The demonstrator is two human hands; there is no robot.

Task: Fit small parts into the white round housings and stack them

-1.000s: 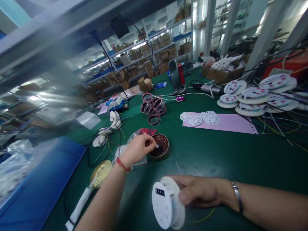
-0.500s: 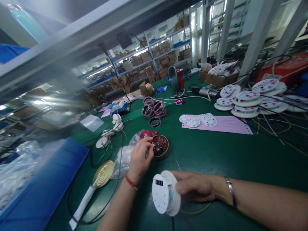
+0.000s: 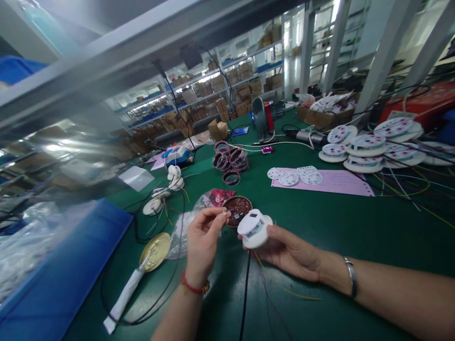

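White plastic spool (image 3: pixel 251 227) sat just below centre frame, in the right hand (image 3: pixel 289 251): thumb on the right side of the wider lower disc, fingers curled underneath, so that grip was closed and loaded. Left hand (image 3: pixel 204 237) was at frame left of it, thumb and forefinger drawn into a narrow pinch. What, if anything, sat between those tips: too small to tell.

Key relation: spool lay right of and slightly below the left fingertips, near, with a gap, no contact. Its axis, through both discs, leaned; the upper disc, with the black slot (image 3: pixel 254 214), tipped up and toward frame left. Right hand was nearer, being on it.

Round dish (image 3: pixel 239 197) with brown contents sat behind, between pinch and spool; left tips overlapped its left edge, contact unclear. Black cable (image 3: pixel 245 298) ran from under the spool to the bottom edge. Yellow wire (image 3: pixel 300 296) lay lower right on the green table (image 3: pixel 302 218)
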